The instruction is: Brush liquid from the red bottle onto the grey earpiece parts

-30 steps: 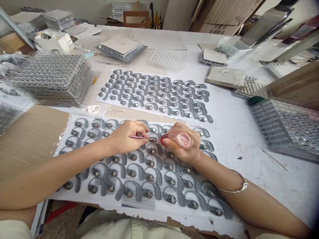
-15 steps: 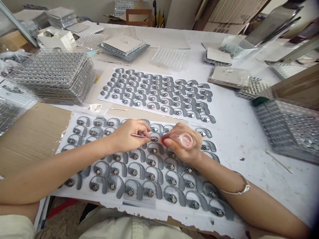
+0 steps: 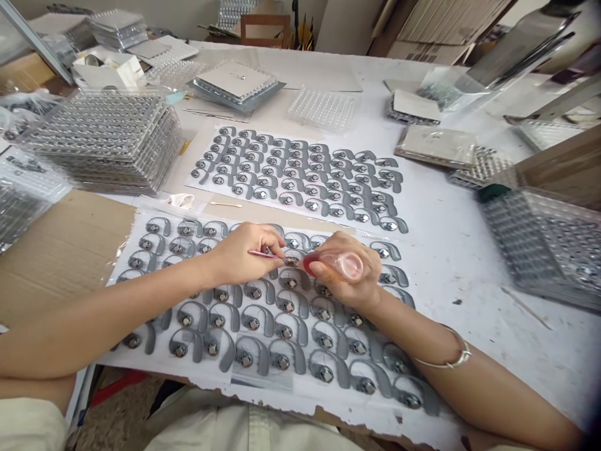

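Observation:
My left hand (image 3: 244, 254) pinches a thin pink-handled tool (image 3: 265, 254), its fine tip at the round metal part of a grey hook-shaped earpiece (image 3: 292, 260). My right hand (image 3: 345, 269) grips a small clear container with a red rim (image 3: 340, 265), held just beside that tip. Rows of similar earpieces lie on a white sheet (image 3: 263, 393) beneath both hands, and more fill a second sheet (image 3: 300, 212) beyond them. Some earpieces are hidden under my hands and forearms. A metal bangle (image 3: 446, 362) circles my right wrist.
Stacked clear blister trays holding small metal parts (image 3: 106, 141) stand at the left, and another stack (image 3: 539, 244) stands at the right. Brown cardboard (image 3: 61, 250) lies left of the near sheet. A thin stick (image 3: 526, 307) lies on the white table (image 3: 451, 263).
The whole scene has shifted slightly in view as my head moved. Both hands stay nearly still, with the tool tip at the same earpiece.

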Motion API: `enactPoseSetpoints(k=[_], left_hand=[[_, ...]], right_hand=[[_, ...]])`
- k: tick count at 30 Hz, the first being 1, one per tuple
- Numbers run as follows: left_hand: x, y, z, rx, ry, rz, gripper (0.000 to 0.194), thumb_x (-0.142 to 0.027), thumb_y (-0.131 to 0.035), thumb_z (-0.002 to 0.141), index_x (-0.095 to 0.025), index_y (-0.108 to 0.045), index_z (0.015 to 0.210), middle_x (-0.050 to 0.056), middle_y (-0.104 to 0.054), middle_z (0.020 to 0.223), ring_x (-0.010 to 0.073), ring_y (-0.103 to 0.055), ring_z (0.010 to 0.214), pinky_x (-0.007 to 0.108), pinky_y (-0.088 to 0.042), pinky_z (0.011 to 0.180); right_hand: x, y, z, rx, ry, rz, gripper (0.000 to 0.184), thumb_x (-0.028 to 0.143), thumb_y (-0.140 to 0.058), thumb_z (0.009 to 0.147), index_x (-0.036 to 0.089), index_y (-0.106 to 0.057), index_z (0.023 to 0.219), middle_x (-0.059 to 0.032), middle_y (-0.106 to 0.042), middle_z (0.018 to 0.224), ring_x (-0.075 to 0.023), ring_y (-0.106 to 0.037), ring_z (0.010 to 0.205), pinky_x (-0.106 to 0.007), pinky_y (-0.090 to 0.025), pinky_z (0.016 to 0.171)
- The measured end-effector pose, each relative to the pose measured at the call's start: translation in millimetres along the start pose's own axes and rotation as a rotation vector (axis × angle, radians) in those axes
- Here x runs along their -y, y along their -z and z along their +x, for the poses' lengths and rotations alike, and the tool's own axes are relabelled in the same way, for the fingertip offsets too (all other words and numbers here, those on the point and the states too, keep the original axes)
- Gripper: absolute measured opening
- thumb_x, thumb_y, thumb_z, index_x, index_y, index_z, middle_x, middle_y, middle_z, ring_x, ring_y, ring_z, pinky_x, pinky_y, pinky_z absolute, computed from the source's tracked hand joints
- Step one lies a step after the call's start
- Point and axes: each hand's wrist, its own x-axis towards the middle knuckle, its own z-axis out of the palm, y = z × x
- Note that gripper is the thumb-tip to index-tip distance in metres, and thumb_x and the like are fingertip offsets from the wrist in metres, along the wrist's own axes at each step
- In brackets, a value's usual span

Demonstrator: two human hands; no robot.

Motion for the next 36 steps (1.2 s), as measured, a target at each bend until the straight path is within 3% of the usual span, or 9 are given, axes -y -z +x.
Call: enactPoseSetpoints(k=[10, 13, 16, 18, 20, 22, 28, 30, 36], left_hand=[[0, 0.2, 1, -0.001, -0.004, -0.014, 0.005, -0.013, -0.069, 0.070, -0.014, -0.074, 0.071, 0.007, -0.070, 0.090, 0.0140, -0.065, 0.071, 0.024, -0.051, 0.065], [-1, 0.7, 3, -0.010, 0.006, -0.027, 0.004, -0.013, -0.069, 0.069, -0.014, -0.073, 0.069, 0.006, -0.070, 0.085, 0.0165, -0.067, 0.076, 0.025, -0.052, 0.068], [-3, 0.8, 2, 0.013, 0.057, -0.046, 0.004, -0.014, -0.068, 0.070, -0.014, -0.072, 0.069, 0.005, -0.071, 0.076, 0.0163, -0.066, 0.072, 0.024, -0.052, 0.065], [-4, 0.6, -1, 0.039, 0.105, -0.048, 0.007, -0.015, -0.066, 0.073, -0.014, -0.073, 0.072, 0.004, -0.071, 0.072, 0.0152, -0.065, 0.065, 0.023, -0.050, 0.058], [-6, 0.2, -5, 0.051, 0.111, -0.034, 0.010, -0.016, -0.063, 0.077, -0.014, -0.073, 0.074, 0.004, -0.071, 0.069, 0.0142, -0.064, 0.060, 0.021, -0.048, 0.052], [-5, -0.4, -9, 0.024, 0.015, 0.015, 0.011, -0.016, -0.062, 0.080, -0.014, -0.072, 0.076, 0.004, -0.071, 0.070, 0.0136, -0.064, 0.059, 0.021, -0.050, 0.053], [4, -5.4, -6, -0.152, -0.594, 0.417, 0.015, -0.008, -0.052, 0.086, -0.011, -0.066, 0.086, 0.009, -0.073, 0.081, 0.0164, -0.067, 0.072, 0.028, -0.056, 0.067], [8, -8.1, -4, -0.154, -0.668, 0.545, 0.015, -0.007, -0.050, 0.086, -0.009, -0.065, 0.086, 0.011, -0.072, 0.081, 0.0171, -0.067, 0.072, 0.028, -0.055, 0.065], [16, -15.5, -5, -0.141, -0.700, 0.712, 0.017, -0.009, -0.047, 0.086, -0.011, -0.063, 0.083, 0.009, -0.069, 0.076, 0.0182, -0.064, 0.072, 0.030, -0.053, 0.063]], right_hand=[[1, -2, -1, -0.031, -0.066, 0.068, 0.011, 0.024, -0.072, 0.074, 0.022, -0.062, 0.076, 0.0003, -0.065, 0.066, -0.0133, -0.058, 0.056, -0.029, -0.049, 0.052], [-5, 6, 8, -0.100, -0.291, 0.219, 0.015, 0.031, -0.068, 0.080, 0.023, -0.060, 0.072, -0.0002, -0.065, 0.064, -0.0144, -0.060, 0.053, -0.029, -0.047, 0.046], [-23, 25, 26, -0.157, -0.559, 0.431, 0.024, 0.043, -0.057, 0.087, 0.024, -0.052, 0.074, 0.0022, -0.061, 0.056, -0.0164, -0.063, 0.048, -0.027, -0.037, 0.032], [-38, 39, 39, -0.083, -0.615, 0.557, 0.028, 0.047, -0.049, 0.091, 0.027, -0.045, 0.073, 0.0052, -0.056, 0.048, -0.0152, -0.059, 0.041, -0.027, -0.028, 0.028], [-51, 49, 48, 0.010, -0.659, 0.617, 0.028, 0.049, -0.046, 0.092, 0.028, -0.042, 0.074, 0.0053, -0.059, 0.050, -0.0135, -0.055, 0.037, -0.028, -0.025, 0.028], [-57, 53, 52, 0.007, -0.707, 0.615, 0.028, 0.050, -0.048, 0.091, 0.028, -0.041, 0.075, 0.0040, -0.063, 0.054, -0.0143, -0.056, 0.039, -0.029, -0.027, 0.029], [-39, 33, 54, -0.046, -0.720, 0.515, 0.030, 0.049, -0.063, 0.082, 0.023, -0.050, 0.074, -0.0035, -0.069, 0.065, -0.0189, -0.064, 0.054, -0.029, -0.038, 0.033], [-30, 24, 52, -0.092, -0.689, 0.483, 0.028, 0.047, -0.066, 0.080, 0.022, -0.055, 0.076, -0.0036, -0.069, 0.066, -0.0186, -0.064, 0.055, -0.029, -0.041, 0.035], [-20, 9, 38, -0.195, -0.362, 0.129, 0.023, 0.044, -0.072, 0.075, 0.023, -0.062, 0.073, -0.0016, -0.065, 0.066, -0.0159, -0.061, 0.058, -0.032, -0.051, 0.052]])
